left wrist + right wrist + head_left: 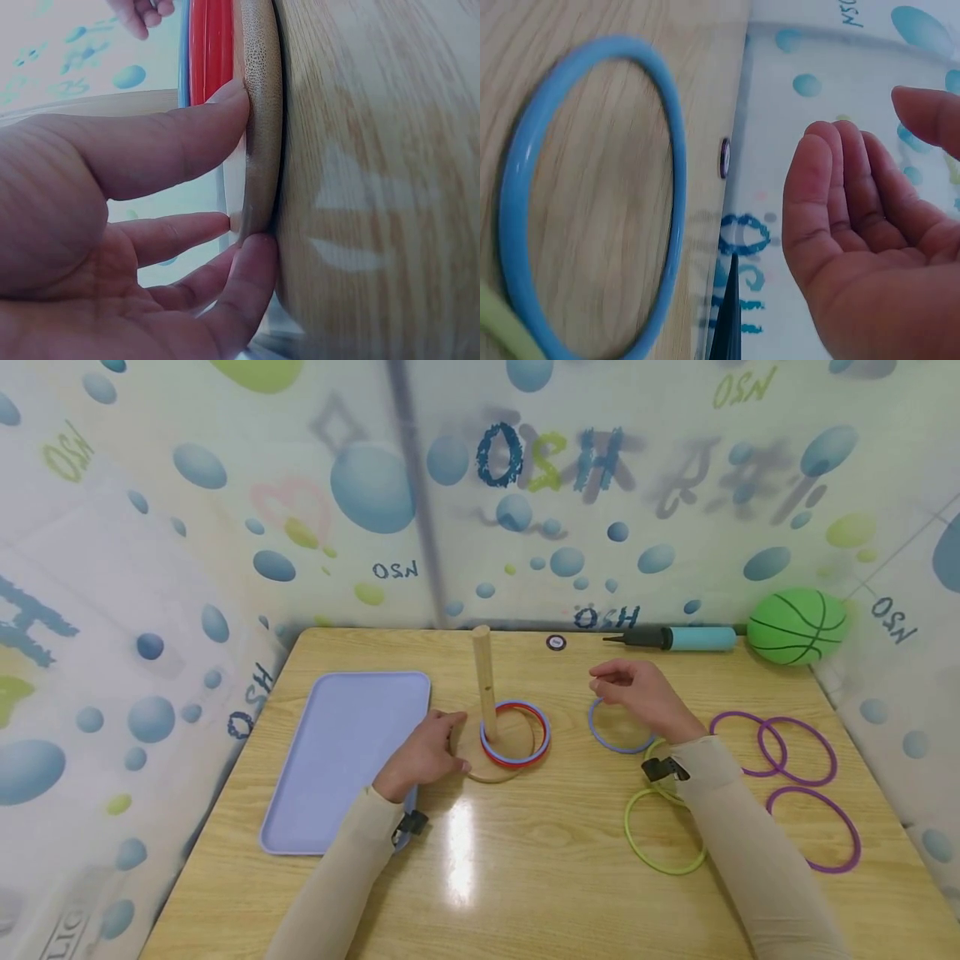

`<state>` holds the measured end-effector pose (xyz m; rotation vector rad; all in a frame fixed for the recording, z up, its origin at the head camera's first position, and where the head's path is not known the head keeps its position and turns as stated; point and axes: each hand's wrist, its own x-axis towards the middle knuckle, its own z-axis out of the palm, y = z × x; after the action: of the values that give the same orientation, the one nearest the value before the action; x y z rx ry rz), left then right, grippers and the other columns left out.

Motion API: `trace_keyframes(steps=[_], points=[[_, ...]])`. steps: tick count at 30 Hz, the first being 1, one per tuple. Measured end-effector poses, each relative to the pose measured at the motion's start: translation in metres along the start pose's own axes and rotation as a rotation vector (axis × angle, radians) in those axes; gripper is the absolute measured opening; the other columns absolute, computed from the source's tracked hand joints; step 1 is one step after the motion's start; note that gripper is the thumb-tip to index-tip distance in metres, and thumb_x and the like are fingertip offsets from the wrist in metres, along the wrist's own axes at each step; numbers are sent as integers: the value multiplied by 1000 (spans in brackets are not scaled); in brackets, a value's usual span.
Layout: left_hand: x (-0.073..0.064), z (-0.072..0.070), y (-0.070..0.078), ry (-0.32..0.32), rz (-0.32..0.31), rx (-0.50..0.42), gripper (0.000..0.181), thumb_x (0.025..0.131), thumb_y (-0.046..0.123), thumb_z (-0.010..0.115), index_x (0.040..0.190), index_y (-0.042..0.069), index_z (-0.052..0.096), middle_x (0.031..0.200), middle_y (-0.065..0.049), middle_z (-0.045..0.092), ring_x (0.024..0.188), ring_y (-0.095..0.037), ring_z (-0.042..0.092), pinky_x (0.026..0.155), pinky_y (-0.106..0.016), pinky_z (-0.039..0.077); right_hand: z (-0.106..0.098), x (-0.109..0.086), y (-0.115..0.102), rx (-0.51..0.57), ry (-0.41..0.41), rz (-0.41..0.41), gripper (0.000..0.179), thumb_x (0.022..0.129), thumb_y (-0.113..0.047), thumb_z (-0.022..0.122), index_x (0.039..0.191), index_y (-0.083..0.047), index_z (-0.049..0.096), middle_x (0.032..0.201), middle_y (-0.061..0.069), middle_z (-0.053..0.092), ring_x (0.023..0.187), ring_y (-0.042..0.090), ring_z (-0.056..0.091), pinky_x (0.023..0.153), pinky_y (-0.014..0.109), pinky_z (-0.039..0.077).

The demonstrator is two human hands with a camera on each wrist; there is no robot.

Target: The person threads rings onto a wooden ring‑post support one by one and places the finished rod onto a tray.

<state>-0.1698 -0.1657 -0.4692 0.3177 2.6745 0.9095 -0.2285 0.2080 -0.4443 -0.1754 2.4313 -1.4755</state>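
Note:
My left hand [426,753] holds the edge of a round wooden base [477,767], thumb and fingers spread along its rim. From that base rises a wooden peg [484,685]. A blue ring [548,737] and a red ring [514,766] lie stacked around the peg; the red also shows in the left wrist view [212,52]. My right hand [643,695] hovers over another blue ring [622,752] on the table. Its fingers are loosely bent with nothing between them, and the thumb stands apart in the right wrist view [885,247].
A lilac tray [337,760] lies at the left. Yellow-green rings [667,871] and several purple rings [857,839] lie at the right, partly under the right forearm. Along the back are a small dark disc [556,642], a hand pump [701,639] and a green ball [798,627].

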Motion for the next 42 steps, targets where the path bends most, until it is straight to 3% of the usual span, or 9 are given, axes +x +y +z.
trace_keyframes(steps=[7, 12, 21, 31, 38, 42], points=[[0, 0, 0, -12, -18, -6, 88, 85, 13, 89, 159, 1, 44, 151, -25, 48, 131, -35, 54, 107, -49, 49, -20, -1, 12, -65, 68, -8, 54, 103, -40, 69, 143, -3, 62, 135, 17, 69, 113, 33, 70, 96, 42, 60], [0, 1, -1, -14, -24, -8, 88, 85, 13, 89, 160, 1, 44, 151, -25, 48, 130, -35, 55, 106, -49, 49, -33, 2, 26, -119, 99, -25, 52, 104, -36, 68, 143, -2, 63, 136, 18, 68, 111, 25, 68, 88, 27, 58], [-1, 0, 0, -14, -18, -12, 88, 85, 13, 89, 160, 1, 44, 152, -25, 48, 131, -35, 54, 107, -49, 49, -45, 6, 46, -235, 69, 15, 49, 105, -32, 67, 142, 0, 62, 131, 22, 67, 117, 33, 63, 84, 18, 51], [0, -1, 0, -3, -4, -15, 88, 84, 12, 90, 158, 0, 45, 151, -25, 49, 131, -36, 56, 110, -50, 48, -46, 8, 51, -364, -44, -9, 44, 102, -24, 69, 136, 4, 63, 124, 22, 69, 112, 32, 64, 88, 33, 53], [1, -2, -1, -1, 19, 10, 88, 83, 12, 90, 158, -1, 46, 150, -25, 51, 128, -35, 58, 108, -49, 49, -46, 10, 51, -372, -116, 35, 38, 97, -15, 75, 131, 1, 70, 108, 17, 72, 89, 22, 65, 70, 31, 56], [1, -2, -1, -1, 34, 25, 87, 82, 13, 91, 157, -1, 48, 149, -25, 51, 124, -34, 59, 107, -48, 50, -43, 11, 51, -362, -123, 64, 35, 95, -10, 75, 127, 3, 71, 101, 16, 71, 78, 19, 69, 67, 33, 61]])
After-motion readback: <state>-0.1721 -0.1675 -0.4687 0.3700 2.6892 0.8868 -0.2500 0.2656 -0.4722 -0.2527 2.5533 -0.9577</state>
